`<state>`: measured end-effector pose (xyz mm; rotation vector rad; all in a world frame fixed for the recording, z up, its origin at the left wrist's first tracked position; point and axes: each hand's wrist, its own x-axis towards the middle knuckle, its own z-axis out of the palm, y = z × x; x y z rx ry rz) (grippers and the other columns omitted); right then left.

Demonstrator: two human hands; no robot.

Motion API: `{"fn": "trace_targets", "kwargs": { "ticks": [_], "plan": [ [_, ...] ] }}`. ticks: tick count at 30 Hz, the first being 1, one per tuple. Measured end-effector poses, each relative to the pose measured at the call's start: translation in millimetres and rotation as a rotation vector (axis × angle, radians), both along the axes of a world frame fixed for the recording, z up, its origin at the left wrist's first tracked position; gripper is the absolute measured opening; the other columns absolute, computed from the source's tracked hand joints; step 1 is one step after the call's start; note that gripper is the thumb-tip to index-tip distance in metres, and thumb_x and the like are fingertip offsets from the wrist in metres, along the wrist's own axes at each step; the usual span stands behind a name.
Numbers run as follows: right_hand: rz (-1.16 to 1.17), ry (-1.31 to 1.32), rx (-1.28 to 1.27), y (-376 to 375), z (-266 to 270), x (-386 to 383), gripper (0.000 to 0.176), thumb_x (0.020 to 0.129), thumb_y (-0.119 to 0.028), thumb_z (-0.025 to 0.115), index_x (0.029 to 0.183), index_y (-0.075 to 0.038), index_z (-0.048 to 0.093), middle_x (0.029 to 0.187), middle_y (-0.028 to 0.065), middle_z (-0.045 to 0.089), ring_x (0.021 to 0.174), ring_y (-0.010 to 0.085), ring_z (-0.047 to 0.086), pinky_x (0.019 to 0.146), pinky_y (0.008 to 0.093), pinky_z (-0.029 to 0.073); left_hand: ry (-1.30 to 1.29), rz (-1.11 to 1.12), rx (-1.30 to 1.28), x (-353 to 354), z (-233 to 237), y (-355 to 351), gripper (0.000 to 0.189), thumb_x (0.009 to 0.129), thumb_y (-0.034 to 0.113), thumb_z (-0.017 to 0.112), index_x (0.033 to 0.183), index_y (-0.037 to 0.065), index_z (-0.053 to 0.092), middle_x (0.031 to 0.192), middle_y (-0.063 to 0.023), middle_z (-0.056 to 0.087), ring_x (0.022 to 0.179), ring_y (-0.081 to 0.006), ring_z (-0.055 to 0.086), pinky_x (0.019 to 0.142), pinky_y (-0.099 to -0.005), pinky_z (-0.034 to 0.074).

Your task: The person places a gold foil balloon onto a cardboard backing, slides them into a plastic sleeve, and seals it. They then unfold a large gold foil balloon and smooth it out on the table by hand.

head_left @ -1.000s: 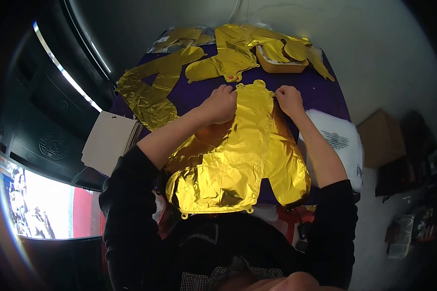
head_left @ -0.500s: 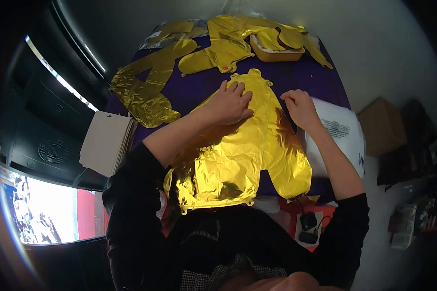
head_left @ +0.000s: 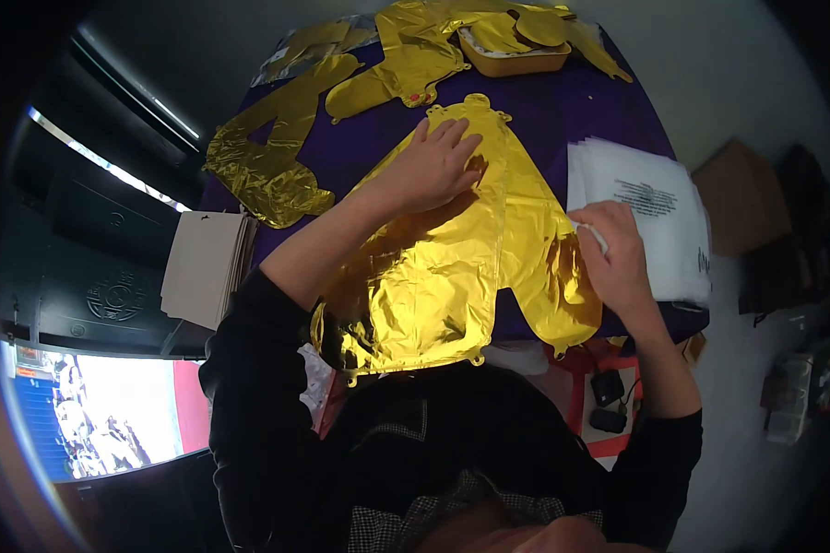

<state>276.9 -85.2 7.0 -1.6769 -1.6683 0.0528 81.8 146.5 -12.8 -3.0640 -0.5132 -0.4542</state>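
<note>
A crinkled, uninflated gold foil balloon (head_left: 433, 267) lies spread over the near part of the table, its lobed lower part reaching the edge by my body. My left hand (head_left: 433, 166) rests flat on its upper part, fingers spread. Beside the balloon's right edge is my right hand (head_left: 613, 258), fingers curled and thumb bent towards the forefinger; whether anything is between them cannot be made out. Behind that hand lies a stack of white plastic bags (head_left: 655, 194) with printed text.
More flat gold foil balloons (head_left: 277, 157) lie on the purple tablecloth (head_left: 544, 120) to the left and back. A yellow tub (head_left: 512, 64) holds foil pieces at the back. A stack of pale cards (head_left: 203, 263) sits at the left; a cardboard box (head_left: 742, 198) stands at the right.
My right hand has moved down towards me along the balloon's right side. My left hand stays on the upper balloon, its fingers slightly more spread. The camera view has shifted a little.
</note>
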Motion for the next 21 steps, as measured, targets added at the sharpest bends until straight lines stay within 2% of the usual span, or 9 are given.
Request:
{"fn": "trace_targets", "kwargs": {
  "ticks": [1, 3, 4, 6, 13, 16, 21],
  "plan": [
    [0.003, -0.037, 0.029, -7, -3, -5, 0.016, 0.085, 0.002, 0.057, 0.099, 0.001, 0.064, 0.097, 0.0130, 0.061, 0.096, 0.0292, 0.056, 0.084, 0.0357, 0.045, 0.005, -0.005, 0.002, 0, 1, -1, 0.047, 0.093, 0.029, 0.056, 0.132, 0.004, 0.048, 0.143, -0.0214, 0.039, 0.135, -0.0365, 0.037, 0.110, -0.0543, 0.029],
    [0.014, -0.049, 0.032, -21, -11, -12, 0.020, 0.083, 0.002, 0.057, 0.101, 0.004, 0.063, 0.106, 0.0159, 0.059, 0.101, 0.0323, 0.053, 0.088, 0.0384, 0.044, -0.040, -0.265, -0.066, 1, 8, -5, 0.033, 0.090, 0.013, 0.059, 0.122, 0.005, 0.057, 0.143, -0.0209, 0.040, 0.136, -0.0380, 0.036, 0.111, -0.0509, 0.031],
    [0.008, -0.044, 0.034, -26, -15, -14, 0.020, 0.083, 0.002, 0.057, 0.101, 0.004, 0.063, 0.106, 0.0159, 0.059, 0.101, 0.0323, 0.053, 0.088, 0.0384, 0.044, -0.034, -0.271, -0.066, 2, 12, -11, 0.033, 0.090, 0.013, 0.059, 0.122, 0.005, 0.057, 0.143, -0.0209, 0.040, 0.136, -0.0380, 0.036, 0.111, -0.0509, 0.031],
    [0.006, -0.076, 0.048, -32, -20, -18, 0.021, 0.083, 0.001, 0.058, 0.103, 0.005, 0.062, 0.109, 0.0162, 0.059, 0.101, 0.0331, 0.053, 0.088, 0.0390, 0.044, 0.014, -0.399, -0.152, 4, 20, -24, 0.029, 0.085, 0.003, 0.060, 0.113, 0.007, 0.062, 0.144, -0.0201, 0.040, 0.137, -0.0392, 0.034, 0.112, -0.0490, 0.031],
    [-0.030, -0.142, 0.050, -43, -23, -24, 0.029, 0.079, -0.002, 0.062, 0.107, 0.004, 0.061, 0.114, 0.0160, 0.057, 0.105, 0.0349, 0.051, 0.091, 0.0418, 0.043, 0.057, -0.541, -0.257, 16, 17, -40, 0.021, 0.078, 0.001, 0.066, 0.096, 0.012, 0.063, 0.146, -0.0228, 0.034, 0.139, -0.0449, 0.028, 0.113, -0.0536, 0.028],
    [-0.031, -0.145, 0.031, -43, -25, -25, 0.033, 0.076, -0.003, 0.064, 0.108, 0.003, 0.061, 0.114, 0.0159, 0.056, 0.106, 0.0356, 0.051, 0.092, 0.0427, 0.042, 0.052, -0.551, -0.274, 18, 13, -40, 0.018, 0.078, 0.001, 0.066, 0.092, 0.013, 0.063, 0.145, -0.0231, 0.035, 0.139, -0.0448, 0.027, 0.113, -0.0526, 0.027],
    [-0.065, -0.177, -0.005, -43, -25, -28, 0.035, 0.073, -0.002, 0.067, 0.107, 0.002, 0.061, 0.114, 0.0155, 0.056, 0.107, 0.0356, 0.050, 0.094, 0.0426, 0.041, 0.047, -0.545, -0.267, 17, 8, -41, 0.014, 0.080, 0.004, 0.067, 0.090, 0.013, 0.062, 0.145, -0.0234, 0.036, 0.139, -0.0450, 0.028, 0.113, -0.0521, 0.028]
  ]
}}
